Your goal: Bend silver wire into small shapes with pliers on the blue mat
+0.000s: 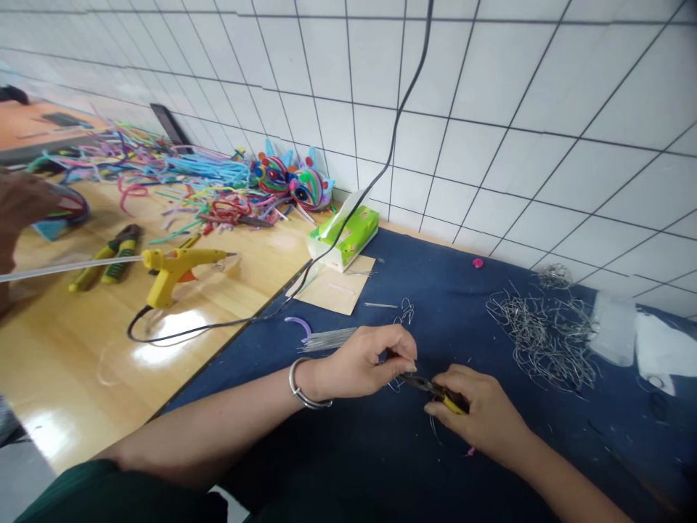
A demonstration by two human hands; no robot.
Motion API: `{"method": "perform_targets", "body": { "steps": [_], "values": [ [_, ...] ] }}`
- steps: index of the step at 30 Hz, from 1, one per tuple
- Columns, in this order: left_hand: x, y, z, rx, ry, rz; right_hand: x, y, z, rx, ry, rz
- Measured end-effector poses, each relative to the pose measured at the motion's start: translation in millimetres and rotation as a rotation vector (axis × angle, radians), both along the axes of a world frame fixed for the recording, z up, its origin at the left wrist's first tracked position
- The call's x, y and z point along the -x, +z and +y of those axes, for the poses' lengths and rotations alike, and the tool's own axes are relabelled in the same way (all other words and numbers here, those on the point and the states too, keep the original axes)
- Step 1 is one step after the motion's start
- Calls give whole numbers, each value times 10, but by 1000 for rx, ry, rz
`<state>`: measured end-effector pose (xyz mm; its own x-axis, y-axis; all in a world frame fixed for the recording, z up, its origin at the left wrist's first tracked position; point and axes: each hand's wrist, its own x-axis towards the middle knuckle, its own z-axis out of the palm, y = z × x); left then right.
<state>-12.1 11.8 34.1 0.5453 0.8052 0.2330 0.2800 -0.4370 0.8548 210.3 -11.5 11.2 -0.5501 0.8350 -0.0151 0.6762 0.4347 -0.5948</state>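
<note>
In my right hand (pixel 479 407) is a pair of pliers (pixel 422 383) with dark jaws and a yellow handle, pointing left. My left hand (pixel 370 361), wearing a silver bangle (pixel 297 385), is closed in a pinch at the tips of the pliers. Thin metal wire (pixel 396 386) shows just under those fingertips; the pinched end itself is hidden. Left of my left hand lies a bundle of straight wires (pixel 329 339), beside a purple curved piece (pixel 298 327). A few bent wires (pixel 406 311) rest just beyond my fingers.
A tangled heap of bent wires (pixel 544 338) lies on the dark blue cloth at right. A green tissue pack (pixel 348 236) stands near the tiled wall. On the wooden table are a yellow glue gun (pixel 177 270), its black cord, pliers (pixel 109 258), colourful pipe cleaners (pixel 185 171) and another person's hand (pixel 22 211).
</note>
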Motion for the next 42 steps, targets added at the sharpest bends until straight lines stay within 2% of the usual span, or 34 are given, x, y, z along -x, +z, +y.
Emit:
{"method": "perform_targets", "body": {
  "steps": [3, 6, 8, 10, 13, 16, 20, 24, 28, 34, 42],
  "values": [
    [0, -5, 6, 17, -34, 12, -5, -3, 3, -13, 12, -3],
    [2, -29, 34, 39, -44, 26, -30, -52, 18, -115, 30, -16],
    [5, -61, 70, 62, 22, 9, -61, -103, 41, -219, 20, -44],
    [9, -108, 118, 77, 146, -36, -97, -156, 73, -312, -20, -80],
    [10, -193, 200, 88, 286, -75, -136, -221, 116, -398, -99, -88],
    [2, -281, 275, 61, 304, -30, -145, -255, 136, -419, -162, -48],
    [5, -379, 359, -58, 285, 88, -135, -257, 139, -395, -210, -30],
    [55, -390, 403, -182, 297, 170, -136, -242, 143, -356, -228, -25],
    [98, -288, 358, -219, 221, 222, -144, -237, 146, -322, -241, -17],
    [135, -125, 259, -135, -54, 413, -143, -240, 149, -292, -249, -43],
    [166, -104, 250, -97, -170, 481, -137, -225, 151, -277, -233, -67]
  ]
}}
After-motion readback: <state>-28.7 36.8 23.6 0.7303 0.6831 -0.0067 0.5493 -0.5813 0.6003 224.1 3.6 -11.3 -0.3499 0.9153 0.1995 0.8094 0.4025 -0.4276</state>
